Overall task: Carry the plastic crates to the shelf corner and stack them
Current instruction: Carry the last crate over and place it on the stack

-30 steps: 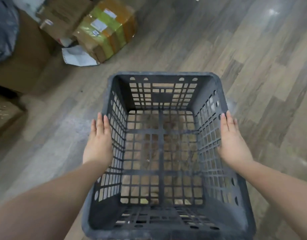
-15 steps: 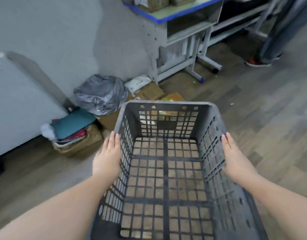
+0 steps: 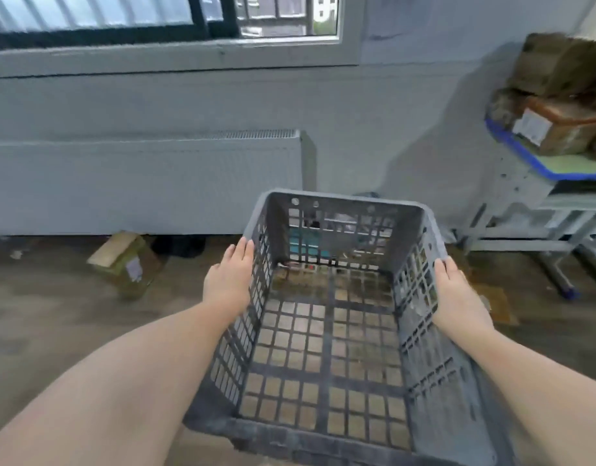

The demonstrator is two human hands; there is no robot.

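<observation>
I hold one dark grey plastic crate (image 3: 340, 203) with latticed walls and floor, lifted off the ground in front of me. It is empty, and the floor shows through its grid. My left hand (image 3: 231, 280) presses flat against the outside of its left wall. My right hand (image 3: 456, 294) presses against the outside of its right wall. Both forearms reach in from the bottom corners. No other crate is in sight.
A white radiator (image 3: 145, 183) runs along the wall under a window (image 3: 162, 15). A small cardboard box (image 3: 125, 264) lies on the wooden floor to the left. At the right stands a blue-edged desk (image 3: 552, 173) carrying taped parcels (image 3: 559, 129).
The view has swung up from the floor to the wall, radiator and window. The crate stays held between both hands, and the clutter pile now shows only through its far wall.
</observation>
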